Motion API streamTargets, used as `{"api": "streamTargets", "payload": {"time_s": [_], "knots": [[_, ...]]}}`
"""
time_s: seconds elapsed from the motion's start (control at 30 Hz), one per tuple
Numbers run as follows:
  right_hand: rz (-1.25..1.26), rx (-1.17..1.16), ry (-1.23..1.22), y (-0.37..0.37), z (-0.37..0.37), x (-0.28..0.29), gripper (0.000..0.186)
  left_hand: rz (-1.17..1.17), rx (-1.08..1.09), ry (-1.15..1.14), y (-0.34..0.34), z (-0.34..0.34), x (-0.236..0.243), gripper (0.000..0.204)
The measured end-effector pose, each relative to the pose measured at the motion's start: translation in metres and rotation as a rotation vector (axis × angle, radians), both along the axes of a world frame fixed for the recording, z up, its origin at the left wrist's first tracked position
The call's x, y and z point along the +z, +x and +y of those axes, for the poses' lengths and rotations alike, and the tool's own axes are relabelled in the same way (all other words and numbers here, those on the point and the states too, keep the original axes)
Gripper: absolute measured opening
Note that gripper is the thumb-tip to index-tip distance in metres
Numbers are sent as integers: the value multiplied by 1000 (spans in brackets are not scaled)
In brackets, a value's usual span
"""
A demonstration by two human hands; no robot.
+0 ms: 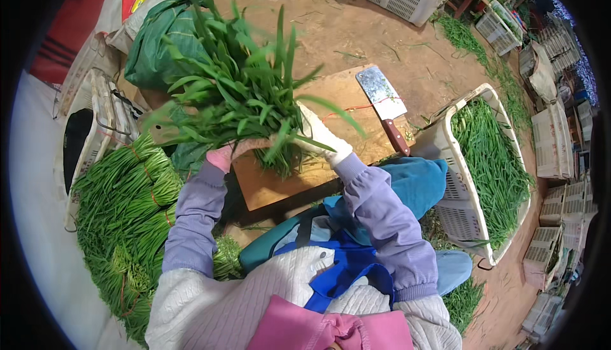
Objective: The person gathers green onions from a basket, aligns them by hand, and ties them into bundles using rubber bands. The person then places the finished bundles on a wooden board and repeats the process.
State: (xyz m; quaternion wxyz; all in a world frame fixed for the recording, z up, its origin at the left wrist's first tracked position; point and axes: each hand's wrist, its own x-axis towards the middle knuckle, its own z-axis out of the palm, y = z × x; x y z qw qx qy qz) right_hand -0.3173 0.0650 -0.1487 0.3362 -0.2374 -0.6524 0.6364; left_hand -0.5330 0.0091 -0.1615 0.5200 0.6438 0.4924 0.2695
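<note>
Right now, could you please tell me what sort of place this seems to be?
Probably a vegetable packing area: tied green bundles are piled at left, a white crate of greens stands at right, and a cleaver lies on a wooden board.

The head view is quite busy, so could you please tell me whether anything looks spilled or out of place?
Yes, loose green leaves lie strewn on the brown floor, thickest toward the upper right; they look spilled, since other greens sit gathered in a white crate.
</note>
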Motion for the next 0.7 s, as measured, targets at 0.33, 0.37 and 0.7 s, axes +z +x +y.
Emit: {"api": "streamTargets", "payload": {"time_s": [0.33,0.37,0.7], "knots": [[-110,-161,-23,15,63,83,55,-457,259,-40,27,63,73,34],[-159,-147,-95,27,74,95,54,-594,289,-191,43,79,81,32],[-527,-141,-457,110,182,30,59,-1101,348,-521,168,197,-46,32]]}}
